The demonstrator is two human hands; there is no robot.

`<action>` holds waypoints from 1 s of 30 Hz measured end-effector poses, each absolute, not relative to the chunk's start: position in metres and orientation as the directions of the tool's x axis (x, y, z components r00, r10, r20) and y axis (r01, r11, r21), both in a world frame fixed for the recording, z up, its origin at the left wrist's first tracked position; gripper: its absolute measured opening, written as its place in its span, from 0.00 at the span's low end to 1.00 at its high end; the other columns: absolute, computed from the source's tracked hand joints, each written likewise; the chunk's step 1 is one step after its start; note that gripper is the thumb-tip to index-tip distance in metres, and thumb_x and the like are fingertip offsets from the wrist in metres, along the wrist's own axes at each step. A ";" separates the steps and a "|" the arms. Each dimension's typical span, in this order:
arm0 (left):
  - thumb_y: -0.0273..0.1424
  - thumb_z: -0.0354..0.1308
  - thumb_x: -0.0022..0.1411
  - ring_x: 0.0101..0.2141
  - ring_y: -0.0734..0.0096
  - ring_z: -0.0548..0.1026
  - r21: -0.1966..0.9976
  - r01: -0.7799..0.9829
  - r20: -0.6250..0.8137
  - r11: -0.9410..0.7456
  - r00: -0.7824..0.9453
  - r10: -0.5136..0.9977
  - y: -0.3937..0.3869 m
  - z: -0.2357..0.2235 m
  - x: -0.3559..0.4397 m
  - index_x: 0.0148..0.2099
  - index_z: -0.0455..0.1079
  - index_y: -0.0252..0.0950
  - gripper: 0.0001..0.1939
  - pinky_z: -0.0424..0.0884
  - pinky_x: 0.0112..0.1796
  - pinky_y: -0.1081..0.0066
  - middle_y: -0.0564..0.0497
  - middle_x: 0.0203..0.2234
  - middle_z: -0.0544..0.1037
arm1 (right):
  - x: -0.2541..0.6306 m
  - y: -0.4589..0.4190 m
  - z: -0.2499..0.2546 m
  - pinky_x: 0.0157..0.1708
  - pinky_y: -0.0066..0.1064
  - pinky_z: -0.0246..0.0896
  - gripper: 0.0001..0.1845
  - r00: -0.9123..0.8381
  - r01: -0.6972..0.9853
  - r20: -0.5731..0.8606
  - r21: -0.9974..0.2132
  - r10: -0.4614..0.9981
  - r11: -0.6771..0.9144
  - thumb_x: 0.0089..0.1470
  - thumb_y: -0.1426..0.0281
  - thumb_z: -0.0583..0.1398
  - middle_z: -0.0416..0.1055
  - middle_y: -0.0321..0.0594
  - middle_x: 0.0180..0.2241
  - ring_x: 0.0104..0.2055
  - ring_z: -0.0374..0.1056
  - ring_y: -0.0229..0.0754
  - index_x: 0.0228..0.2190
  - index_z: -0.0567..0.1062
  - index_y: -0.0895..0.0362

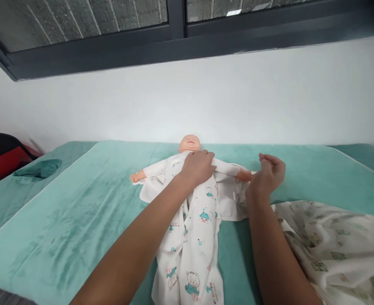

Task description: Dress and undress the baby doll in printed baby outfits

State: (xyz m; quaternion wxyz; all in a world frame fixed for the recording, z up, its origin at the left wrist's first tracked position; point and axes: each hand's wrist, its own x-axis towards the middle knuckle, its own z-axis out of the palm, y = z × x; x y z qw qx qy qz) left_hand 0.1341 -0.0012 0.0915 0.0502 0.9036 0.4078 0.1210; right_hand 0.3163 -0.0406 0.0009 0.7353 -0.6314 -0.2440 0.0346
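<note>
A baby doll (190,143) lies on its back, head toward the wall, arms spread sideways. White baby clothes (202,216) with teal animal prints cover its front and reach down toward me. Plain white flaps (231,199) are spread out on both sides of its body. My left hand (199,167) rests on the doll's chest with its fingers bent over the cloth. Beside the doll's arm on the right, my right hand (267,173) is raised with curled fingers and its fingertips together. I see nothing between them. My right wrist partly hides the end of that arm.
A teal plush cover (79,212) lies under the doll. At the right is a crumpled white cloth with green prints (336,250). A folded teal piece (37,169) and a red and black object (6,159) are at the left. A white wall and dark window frame (111,53) stand behind.
</note>
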 end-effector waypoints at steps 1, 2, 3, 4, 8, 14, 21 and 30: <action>0.35 0.52 0.67 0.53 0.54 0.72 0.269 0.711 0.242 -0.650 0.603 0.760 -0.003 0.087 0.124 0.54 0.70 0.38 0.16 0.66 0.53 0.59 0.43 0.51 0.77 | 0.308 -0.040 0.002 0.55 0.43 0.61 0.18 0.825 0.309 0.365 -0.930 0.431 0.197 0.56 0.63 0.50 0.71 0.46 0.50 0.54 0.67 0.48 0.45 0.70 0.56; 0.36 0.52 0.68 0.54 0.56 0.71 0.357 0.699 0.308 -0.619 0.538 0.785 -0.004 0.082 0.112 0.55 0.69 0.39 0.16 0.66 0.54 0.59 0.44 0.52 0.76 | 0.298 -0.039 0.004 0.54 0.45 0.60 0.18 0.747 0.344 0.395 -0.918 0.535 0.198 0.57 0.61 0.51 0.72 0.46 0.49 0.53 0.67 0.49 0.44 0.71 0.56; 0.37 0.51 0.68 0.56 0.57 0.70 0.450 0.681 0.359 -0.577 0.454 0.816 -0.004 0.076 0.099 0.56 0.69 0.39 0.17 0.65 0.55 0.60 0.45 0.54 0.75 | 0.287 -0.038 0.005 0.56 0.47 0.58 0.18 0.643 0.373 0.408 -0.906 0.648 0.201 0.57 0.59 0.52 0.73 0.45 0.48 0.52 0.67 0.49 0.42 0.73 0.55; 0.38 0.51 0.68 0.56 0.57 0.70 0.541 0.659 0.387 -0.523 0.357 0.850 -0.003 0.069 0.086 0.56 0.68 0.39 0.17 0.65 0.56 0.60 0.45 0.54 0.74 | 0.275 -0.036 0.006 0.58 0.49 0.54 0.18 0.528 0.406 0.412 -0.891 0.743 0.205 0.58 0.57 0.53 0.74 0.44 0.47 0.53 0.67 0.50 0.41 0.75 0.54; 0.41 0.54 0.66 0.59 0.61 0.66 0.802 0.470 0.325 -0.368 0.174 0.930 0.001 0.037 0.050 0.57 0.66 0.39 0.20 0.61 0.60 0.62 0.44 0.58 0.68 | 0.238 -0.031 0.009 0.65 0.57 0.24 0.16 0.224 0.554 0.416 -0.799 0.881 0.236 0.55 0.55 0.59 0.71 0.39 0.55 0.61 0.60 0.51 0.42 0.74 0.49; 0.38 0.62 0.61 0.62 0.61 0.61 0.810 0.390 0.422 -0.438 0.131 0.897 0.000 0.012 0.046 0.49 0.67 0.38 0.16 0.57 0.62 0.60 0.43 0.60 0.63 | 0.231 -0.029 0.010 0.61 0.54 0.41 0.17 0.166 0.592 0.513 -0.735 0.842 0.331 0.50 0.52 0.63 0.69 0.44 0.53 0.58 0.61 0.53 0.32 0.70 0.52; 0.45 0.54 0.68 0.35 0.67 0.71 0.521 0.580 0.682 -0.626 0.159 0.714 -0.018 0.010 0.042 0.28 0.64 0.38 0.19 0.64 0.41 0.66 0.52 0.26 0.70 | 0.214 -0.061 0.010 0.36 0.35 0.57 0.22 0.278 0.607 0.716 -0.648 0.641 0.461 0.57 0.58 0.61 0.61 0.36 0.26 0.32 0.61 0.40 0.18 0.61 0.54; 0.50 0.53 0.66 0.32 0.68 0.71 0.626 0.593 0.427 -0.507 0.284 0.858 -0.069 -0.003 -0.001 0.34 0.69 0.39 0.19 0.63 0.35 0.68 0.54 0.27 0.73 | 0.220 -0.119 -0.005 0.23 0.33 0.42 0.29 0.360 0.590 0.381 -0.800 0.852 0.109 0.62 0.50 0.54 0.48 0.32 0.18 0.23 0.46 0.37 0.17 0.54 0.52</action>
